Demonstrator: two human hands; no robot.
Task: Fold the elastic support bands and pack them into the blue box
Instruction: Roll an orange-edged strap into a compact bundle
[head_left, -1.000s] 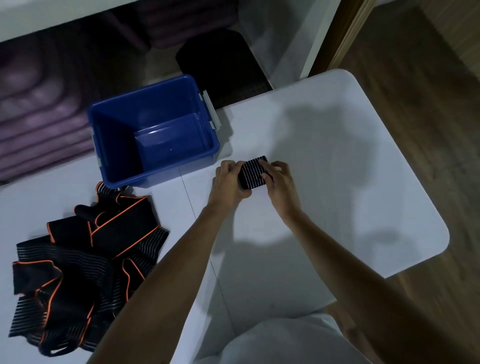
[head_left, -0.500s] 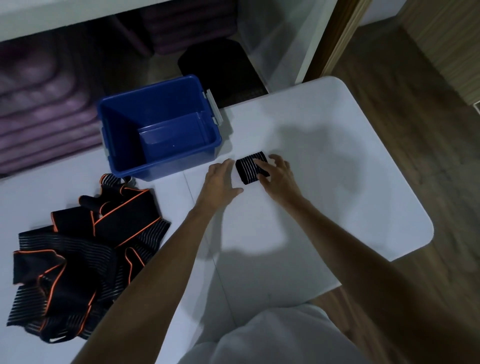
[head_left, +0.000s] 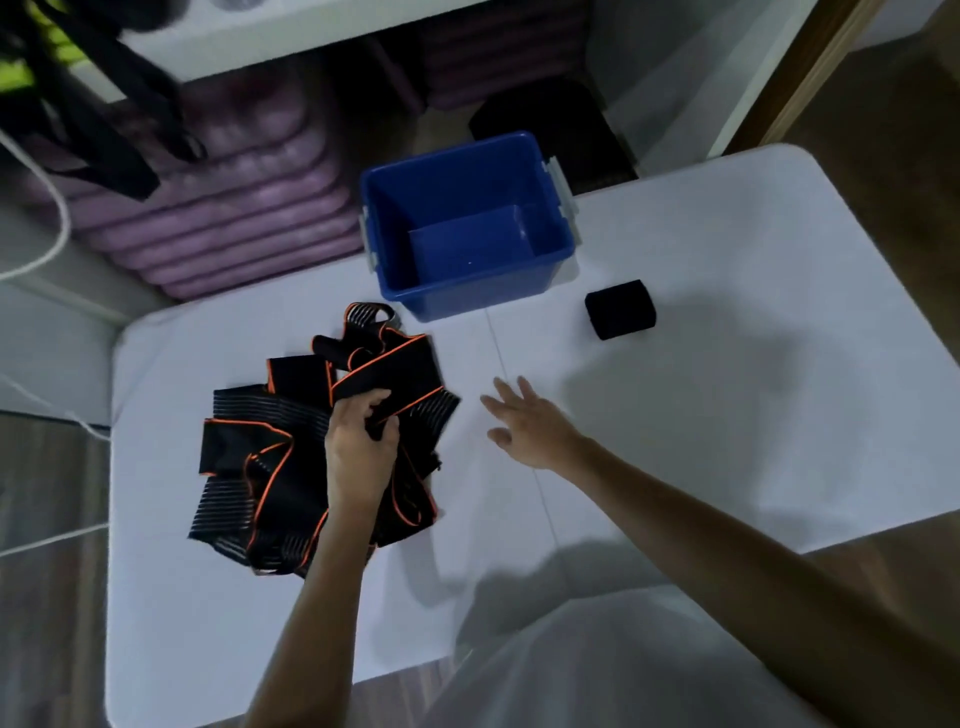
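I'm gripping a band (head_left: 387, 384) in the tabletop (head_left: 727, 364) pile (head_left: 291, 457) with my left hand (head_left: 358, 447); right hand (head_left: 530, 423) is hovering, fingers spread. A folded band (head_left: 620, 309) is lying beside the box (head_left: 467, 223).

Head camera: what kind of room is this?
Probably a gym or fitness storeroom, though that is a guess. Purple mats are stacked by the white table, and a pile of elastic support bands waits beside a blue box for packing.
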